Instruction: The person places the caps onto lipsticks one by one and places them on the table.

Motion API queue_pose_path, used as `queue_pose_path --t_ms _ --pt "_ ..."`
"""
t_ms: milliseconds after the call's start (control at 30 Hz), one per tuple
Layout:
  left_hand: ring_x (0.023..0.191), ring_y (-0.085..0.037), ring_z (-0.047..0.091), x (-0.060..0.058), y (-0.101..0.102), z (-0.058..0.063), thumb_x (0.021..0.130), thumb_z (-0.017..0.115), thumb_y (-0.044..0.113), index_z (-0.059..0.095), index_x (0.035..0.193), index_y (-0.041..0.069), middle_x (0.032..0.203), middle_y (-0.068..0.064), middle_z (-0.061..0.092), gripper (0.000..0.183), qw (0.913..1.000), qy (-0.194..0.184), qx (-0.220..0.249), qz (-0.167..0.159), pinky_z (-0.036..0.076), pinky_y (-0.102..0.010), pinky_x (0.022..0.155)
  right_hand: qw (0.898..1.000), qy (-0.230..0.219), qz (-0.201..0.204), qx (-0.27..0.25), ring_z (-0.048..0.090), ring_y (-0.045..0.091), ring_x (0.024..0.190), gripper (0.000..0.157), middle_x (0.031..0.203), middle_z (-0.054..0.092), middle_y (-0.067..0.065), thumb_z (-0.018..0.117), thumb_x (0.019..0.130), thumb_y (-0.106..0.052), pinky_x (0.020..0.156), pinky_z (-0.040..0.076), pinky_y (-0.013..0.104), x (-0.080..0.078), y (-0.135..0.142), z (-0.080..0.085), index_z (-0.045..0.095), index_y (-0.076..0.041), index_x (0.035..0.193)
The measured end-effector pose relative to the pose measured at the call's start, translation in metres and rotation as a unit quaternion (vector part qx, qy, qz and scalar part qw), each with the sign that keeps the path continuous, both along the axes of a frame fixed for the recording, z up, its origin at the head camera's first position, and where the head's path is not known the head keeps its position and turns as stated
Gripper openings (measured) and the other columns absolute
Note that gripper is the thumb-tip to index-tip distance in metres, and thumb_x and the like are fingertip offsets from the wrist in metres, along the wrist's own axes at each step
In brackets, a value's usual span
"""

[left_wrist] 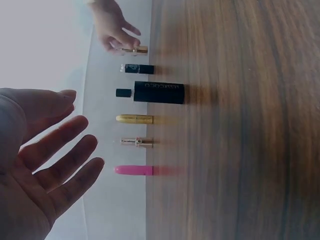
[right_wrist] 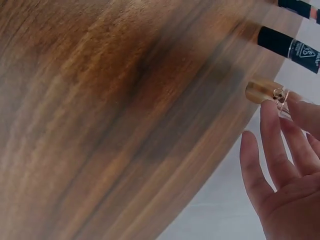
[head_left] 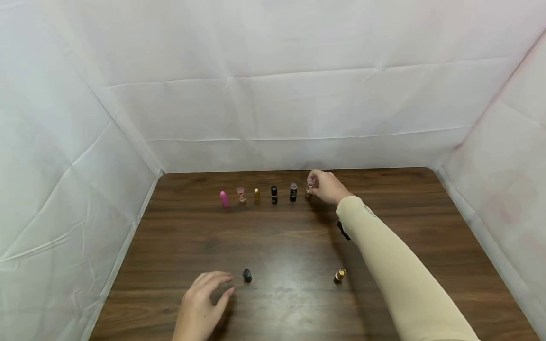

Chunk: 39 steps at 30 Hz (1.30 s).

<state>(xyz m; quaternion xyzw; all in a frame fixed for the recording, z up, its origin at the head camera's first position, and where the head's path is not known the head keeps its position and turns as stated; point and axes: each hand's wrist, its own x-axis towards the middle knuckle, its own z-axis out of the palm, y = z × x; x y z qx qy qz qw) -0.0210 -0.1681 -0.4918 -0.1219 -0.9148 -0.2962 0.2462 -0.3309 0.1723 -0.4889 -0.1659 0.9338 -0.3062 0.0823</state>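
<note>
At the right end of a back row, my right hand (head_left: 328,187) pinches a clear-capped lipstick tube (head_left: 310,188) between thumb and fingers. In the right wrist view its gold base (right_wrist: 260,91) stands on the table. My left hand (head_left: 204,299) is held with fingers spread and nothing in them. Just right of those fingertips, apart from them, stands a black lipstick tube (head_left: 247,275); its side bears lettering in the left wrist view. Beside the held tube in the row is a black tube with a clear top (head_left: 293,192).
Leftward along the row stand a black tube (head_left: 274,194), a gold tube (head_left: 257,196), a clear-capped pinkish tube (head_left: 241,195) and a pink tube (head_left: 224,199). A gold-topped dark tube (head_left: 340,275) stands front right, near the sleeve. White cloth walls (head_left: 273,109) border the wooden table (head_left: 192,237).
</note>
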Motion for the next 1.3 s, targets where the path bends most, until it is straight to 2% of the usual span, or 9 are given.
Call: queue_pose_path --t_ms 300,433,533,600,767,900,1067,1200,1300 --pt "0.096 -0.012 0.071 0.002 0.0 0.001 0.068 0.098 -0.004 0.081 0.099 0.014 0.105 0.007 0.078 0.04 0.9998 -0.021 -0.002 -0.001 0.065 -0.034 0.082 1.0 -0.013 -0.006 0.0 0.063 0.026 0.099 0.023 0.11 0.067 0.008 0.075 0.1 -0.005 0.083 0.049 0.043 0.004 0.003 -0.017 0.056 -0.011 0.111" --pt "0.099 -0.01 0.07 -0.004 0.002 0.005 0.07 0.098 -0.003 0.081 0.1 0.015 0.108 0.008 0.077 0.04 0.9995 -0.025 -0.004 -0.019 0.064 -0.033 0.083 1.0 -0.027 -0.013 -0.007 0.065 0.033 0.118 0.04 0.128 0.068 0.014 0.08 0.097 -0.011 0.099 0.053 0.052 0.009 0.01 -0.015 0.058 -0.008 0.131" --pt "0.102 -0.013 0.07 -0.012 0.004 0.008 0.071 0.097 -0.002 0.08 0.102 0.013 0.111 0.004 0.076 0.038 0.9984 -0.034 -0.011 -0.044 0.064 -0.034 0.085 0.999 -0.027 -0.02 -0.001 0.058 0.039 0.134 0.062 0.144 0.061 0.019 0.08 0.098 -0.018 0.111 0.048 0.06 0.017 0.023 -0.009 0.049 -0.007 0.15" --pt "0.103 -0.015 0.07 -0.018 0.005 0.009 0.073 0.097 -0.001 0.08 0.103 0.011 0.113 0.001 0.076 0.037 0.997 -0.049 -0.021 -0.056 0.064 -0.036 0.086 1.0 -0.02 -0.021 0.011 0.053 0.041 0.139 0.065 0.149 0.056 0.021 0.077 0.102 -0.023 0.113 0.046 0.061 0.026 0.032 -0.007 0.045 -0.006 0.156" --pt "0.099 -0.021 0.073 -0.036 0.005 0.009 0.076 0.097 0.005 0.078 0.113 0.008 0.114 -0.001 0.073 0.042 0.9881 -0.124 -0.06 -0.068 0.065 -0.039 0.083 1.0 -0.008 -0.011 0.023 0.057 0.042 0.132 0.058 0.152 0.051 0.024 0.066 0.109 -0.027 0.106 0.052 0.061 0.064 0.047 -0.004 0.045 -0.005 0.158" --pt "0.095 -0.023 0.074 -0.046 0.007 0.003 0.077 0.097 0.007 0.075 0.12 0.005 0.117 -0.004 0.071 0.049 0.9766 -0.17 -0.099 -0.088 0.065 -0.039 0.081 1.0 0.002 -0.015 -0.018 0.064 0.041 0.122 0.052 0.151 0.052 0.023 0.062 0.111 -0.025 0.099 0.057 0.06 0.106 0.06 -0.003 0.049 -0.005 0.156" --pt "0.09 -0.019 0.072 -0.05 0.011 -0.006 0.076 0.097 0.004 0.076 0.117 0.005 0.117 -0.006 0.07 0.046 0.9748 -0.173 -0.095 -0.105 0.064 -0.035 0.075 0.997 0.035 -0.029 -0.062 0.064 0.043 0.122 0.045 0.146 0.058 0.023 0.06 0.112 -0.021 0.1 0.056 0.061 0.162 0.084 -0.012 0.053 -0.001 0.152" --pt "0.088 -0.02 0.072 -0.051 0.015 -0.009 0.076 0.096 0.0 0.077 0.108 0.004 0.109 -0.005 0.07 0.037 0.9773 -0.161 -0.085 -0.108 0.064 -0.033 0.075 0.996 0.05 -0.042 -0.062 0.067 0.04 0.116 0.045 0.142 0.06 0.023 0.065 0.107 -0.008 0.095 0.058 0.058 0.202 0.099 -0.023 0.055 0.001 0.15" --pt "0.087 -0.021 0.073 -0.052 0.016 -0.012 0.077 0.093 -0.003 0.077 0.099 0.003 0.099 -0.003 0.07 0.028 0.9777 -0.159 -0.078 -0.113 0.065 -0.033 0.076 0.996 0.052 -0.05 -0.054 0.069 0.035 0.112 0.053 0.142 0.06 0.021 0.071 0.1 0.001 0.09 0.06 0.051 0.225 0.104 -0.029 0.054 0.0 0.15"
